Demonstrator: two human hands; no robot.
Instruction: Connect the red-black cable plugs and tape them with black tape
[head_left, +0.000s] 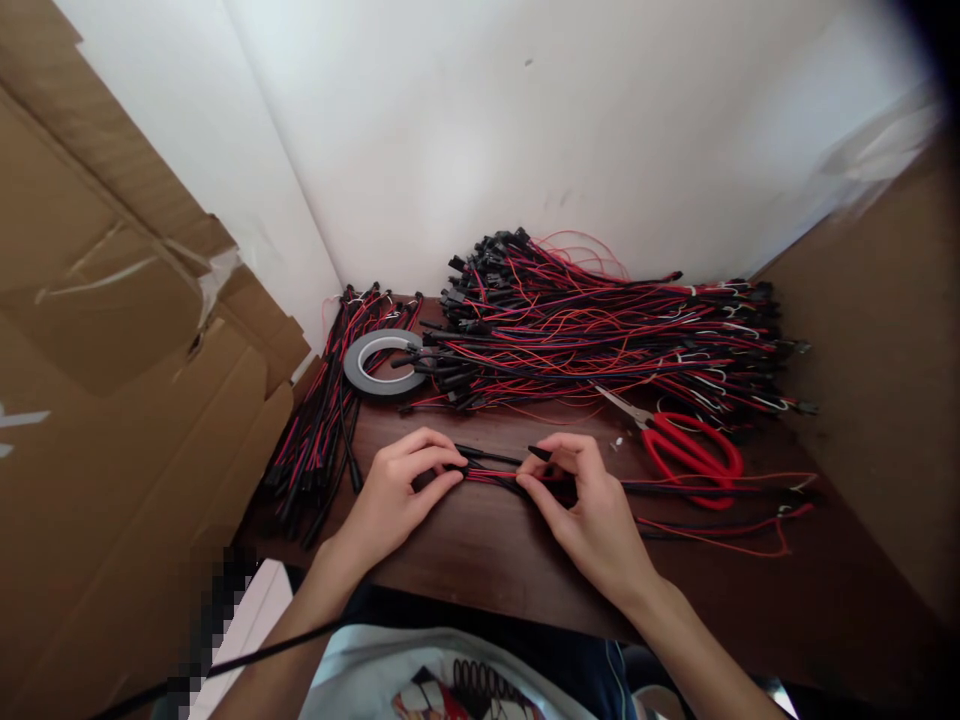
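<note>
Both hands hold a thin bundle of red and black wires (pixel 491 475) low over the dark wooden table (pixel 450 550). My left hand (pixel 409 480) pinches its left end, where black ends lie under the fingertips. Thumb and fingers of my right hand (pixel 581 490) close on the same bundle a short way to the right. A small black strip (pixel 540 453), perhaps tape, sticks out at the right fingertips; its exact kind is unclear. Beyond the right hand the wires run on to the right, with loose ends on the table.
Behind lies a large heap of red and black wire cables (pixel 570 330). A roll of tape (pixel 360 375) and another cable pile (pixel 319 430) are at left. Red-handled scissors (pixel 694 460) lie right. Cardboard stands left (pixel 112 400) and right (pixel 870 380), a white wall (pixel 487 120) behind.
</note>
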